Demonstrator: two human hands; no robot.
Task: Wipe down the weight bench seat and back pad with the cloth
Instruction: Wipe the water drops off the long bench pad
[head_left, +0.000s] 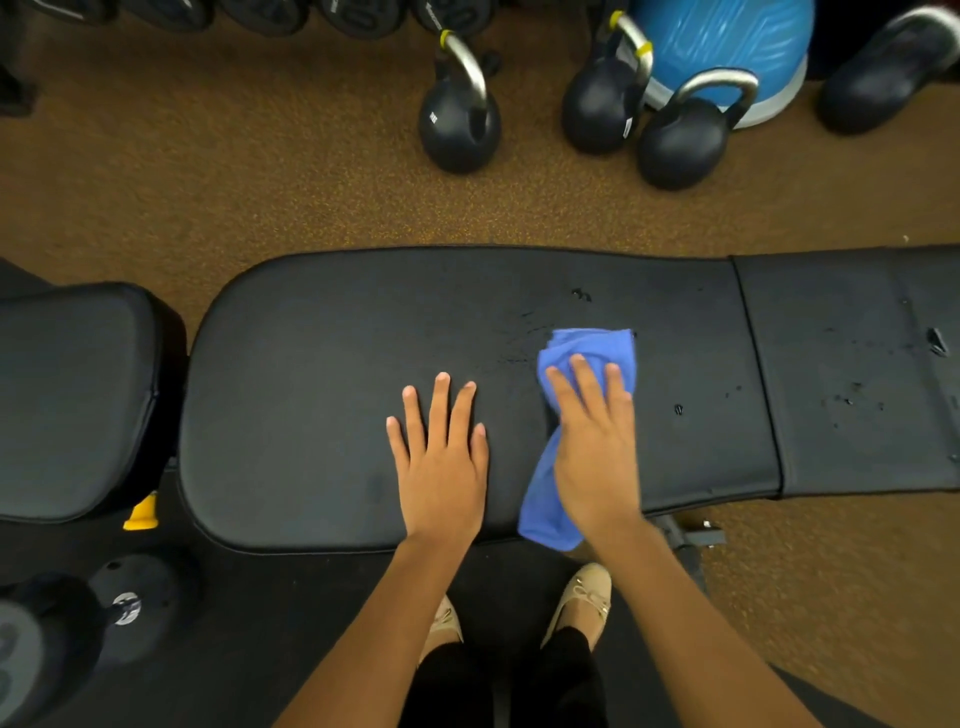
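The long bench pad (337, 389), probably the back pad, carried the cloth (592, 345) under my right hand (597, 441), fingers flat and pressing. My left hand (441, 457) lay spread beside it. The droplets (582, 295) wanted firm, overlapping strokes.

No legible text; only blurred white marks on kettlebell (458, 127) and dumbbell (127, 608).

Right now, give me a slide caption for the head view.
Right hand presses blue cloth on wet-spotted bench pad; left hand rests flat beside it.
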